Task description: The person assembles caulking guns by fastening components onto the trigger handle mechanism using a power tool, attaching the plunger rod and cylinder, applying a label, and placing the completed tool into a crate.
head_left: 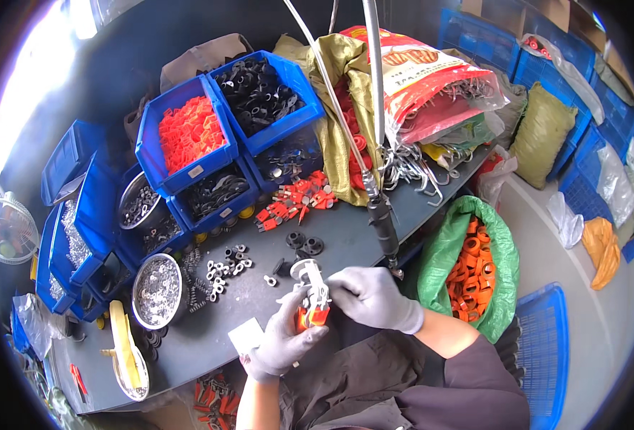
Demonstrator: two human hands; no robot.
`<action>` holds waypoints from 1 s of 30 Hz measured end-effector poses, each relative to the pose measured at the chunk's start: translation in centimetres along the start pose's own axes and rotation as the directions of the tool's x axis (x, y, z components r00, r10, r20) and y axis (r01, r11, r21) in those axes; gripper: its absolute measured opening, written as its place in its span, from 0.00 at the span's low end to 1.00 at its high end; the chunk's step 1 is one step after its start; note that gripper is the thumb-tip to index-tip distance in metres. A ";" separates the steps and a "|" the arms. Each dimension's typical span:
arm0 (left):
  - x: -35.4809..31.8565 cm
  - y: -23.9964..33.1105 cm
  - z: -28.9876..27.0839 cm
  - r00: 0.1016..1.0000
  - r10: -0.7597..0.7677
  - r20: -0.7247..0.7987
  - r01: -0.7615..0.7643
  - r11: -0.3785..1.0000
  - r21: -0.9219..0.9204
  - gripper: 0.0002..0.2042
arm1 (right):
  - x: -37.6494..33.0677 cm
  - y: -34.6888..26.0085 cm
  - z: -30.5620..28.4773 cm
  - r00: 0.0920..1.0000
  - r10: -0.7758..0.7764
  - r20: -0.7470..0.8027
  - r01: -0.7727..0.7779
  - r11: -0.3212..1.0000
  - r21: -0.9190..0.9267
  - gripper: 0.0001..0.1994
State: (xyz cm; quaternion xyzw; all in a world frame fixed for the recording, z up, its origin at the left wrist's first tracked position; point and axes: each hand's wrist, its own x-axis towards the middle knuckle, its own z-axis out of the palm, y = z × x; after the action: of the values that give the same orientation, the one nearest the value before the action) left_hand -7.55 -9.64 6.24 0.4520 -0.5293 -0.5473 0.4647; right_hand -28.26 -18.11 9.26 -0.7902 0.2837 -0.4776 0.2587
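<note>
My left hand, in a grey glove, is closed around a small assembly with a pale metal upper part and an orange lower part. The assembly is held upright above the front edge of the table. From the right, my gloved right hand reaches the side of the assembly with its fingers curled together. Whatever they pinch is hidden. Just behind the assembly lie several black round parts. A white card-like piece lies beside my left wrist.
Blue bins hold red clips and black parts. Metal bowls of small parts stand left. Loose red pieces and metal rings lie on the table. A hanging power driver and green sack of orange rings are right.
</note>
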 end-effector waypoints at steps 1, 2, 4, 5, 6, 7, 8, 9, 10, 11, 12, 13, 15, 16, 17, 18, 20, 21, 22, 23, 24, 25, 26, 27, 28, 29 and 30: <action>0.4 -0.6 -0.1 0.994 0.103 -0.040 -0.094 0.976 0.197 0.36 | 0.6 0.4 -0.9 0.996 -0.068 -0.062 0.065 0.996 -0.056 0.05; 0.8 -0.1 0.3 0.967 0.229 -0.111 -0.183 0.929 0.323 0.33 | 1.3 1.4 -1.7 0.978 0.052 -0.202 -0.046 0.998 0.037 0.05; 1.1 -1.2 -0.3 0.925 0.326 -0.193 -0.184 0.833 0.522 0.34 | 3.9 5.3 -4.5 0.894 0.241 -0.377 -0.189 0.967 0.169 0.07; 1.5 -1.6 -0.4 0.873 0.431 -0.230 -0.168 0.706 0.688 0.35 | 5.7 8.7 -7.0 0.847 0.298 -0.440 -0.240 0.953 0.182 0.07; 2.1 -1.2 0.0 0.852 0.465 -0.243 -0.167 0.679 0.715 0.35 | 7.9 12.6 -9.5 0.807 0.182 -0.561 -0.136 0.983 0.123 0.07; 2.4 -1.6 0.1 0.847 0.475 -0.238 -0.178 0.676 0.715 0.35 | 9.9 16.3 -11.9 0.744 0.165 -0.647 -0.210 0.978 0.008 0.09; 2.2 -2.4 0.1 0.825 0.505 -0.253 -0.169 0.648 0.743 0.34 | 11.7 19.7 -14.2 0.732 0.114 -0.672 -0.215 0.974 -0.069 0.11; 2.7 -3.0 0.5 0.806 0.534 -0.256 -0.173 0.625 0.761 0.33 | 12.7 23.7 -17.8 0.713 0.015 -0.701 -0.294 0.914 -0.280 0.13; 2.7 -2.4 0.4 0.830 0.494 -0.260 -0.150 0.646 0.749 0.33 | 14.3 24.2 -18.1 0.761 -0.018 -0.648 -0.416 0.753 -0.510 0.14; 2.9 -2.5 0.4 0.823 0.501 -0.267 -0.148 0.643 0.751 0.33 | 15.6 24.9 -18.7 0.745 0.006 -0.667 -0.511 0.647 -0.566 0.17; 3.0 -2.6 0.6 0.830 0.501 -0.245 -0.159 0.634 0.757 0.33 | 16.4 25.4 -19.4 0.775 0.051 -0.630 -0.530 0.595 -0.604 0.17; 2.9 -2.6 0.4 0.837 0.498 -0.227 -0.162 0.621 0.767 0.32 | 17.3 25.3 -19.1 0.801 0.103 -0.590 -0.541 0.548 -0.639 0.17; 2.8 -2.7 0.4 0.841 0.495 -0.220 -0.150 0.604 0.783 0.33 | 18.4 24.9 -19.2 0.837 0.150 -0.526 -0.526 0.482 -0.700 0.16; 2.7 -2.7 0.4 0.852 0.483 -0.203 -0.148 0.594 0.791 0.33 | 18.6 24.9 -19.5 0.859 0.207 -0.469 -0.512 0.398 -0.761 0.15; 2.8 -2.8 0.5 0.863 0.470 -0.183 -0.149 0.585 0.798 0.33 | 18.5 24.7 -19.9 0.859 0.204 -0.469 -0.510 0.399 -0.762 0.15; 3.0 -2.8 0.5 0.867 0.463 -0.184 -0.152 0.598 0.787 0.32 | 18.2 24.5 -20.5 0.875 0.179 -0.450 -0.482 0.414 -0.772 0.15; 2.8 -2.8 0.4 0.849 0.482 -0.217 -0.147 0.610 0.779 0.32 | 16.8 23.6 -19.6 0.909 0.106 -0.402 -0.399 0.492 -0.774 0.16; 2.7 -2.9 0.2 0.831 0.498 -0.249 -0.142 0.622 0.770 0.32 | 14.7 23.0 -18.3 0.947 0.035 -0.319 -0.278 0.586 -0.761 0.13; 2.4 -2.8 0.3 0.829 0.500 -0.252 -0.151 0.633 0.759 0.32 | 11.1 23.1 -17.7 0.938 -0.076 -0.337 -0.183 0.718 -0.671 0.12; 2.1 -2.7 0.0 0.814 0.504 -0.289 -0.142 0.655 0.742 0.33 | 7.1 20.8 -15.2 0.900 0.202 -0.387 -0.325 0.902 -0.284 0.13; 1.8 -2.8 0.0 0.796 0.506 -0.331 -0.130 0.677 0.724 0.33 | 2.3 17.0 -13.2 0.827 0.476 -0.299 -0.453 0.879 0.147 0.15; 1.6 -2.7 0.2 0.780 0.508 -0.365 -0.113 0.688 0.717 0.33 | -2.4 14.1 -12.8 0.755 0.655 -0.012 -0.569 0.665 0.483 0.15; 1.8 -2.6 0.4 0.793 0.497 -0.353 -0.113 0.688 0.717 0.33 | -7.9 11.6 -12.3 0.623 0.781 0.044 -0.600 0.441 0.668 0.15; 2.2 -2.3 0.6 0.812 0.485 -0.324 -0.126 0.688 0.715 0.33 | -11.4 8.3 -12.8 0.780 0.529 0.334 -0.545 0.314 0.777 0.14; 2.6 -2.3 0.7 0.825 0.469 -0.315 -0.138 0.708 0.693 0.33 | -12.3 7.3 -13.1 0.781 0.527 0.335 -0.547 0.318 0.774 0.14; 3.1 -2.1 0.7 0.822 0.471 -0.320 -0.137 0.709 0.692 0.33 | -12.8 6.8 -13.7 0.622 0.743 0.245 -0.538 0.179 0.824 0.14; 2.9 -1.9 0.8 0.808 0.503 -0.308 -0.170 0.698 0.695 0.33 | -13.7 5.2 -13.8 0.383 0.908 0.172 -0.482 0.038 0.875 0.14</action>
State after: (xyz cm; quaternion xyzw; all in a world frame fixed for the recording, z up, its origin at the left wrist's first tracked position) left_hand -8.82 -12.34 4.32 0.5930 -0.6272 -0.1077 0.4933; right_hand -47.01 -14.21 3.08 -0.1668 0.4281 -0.5074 0.7290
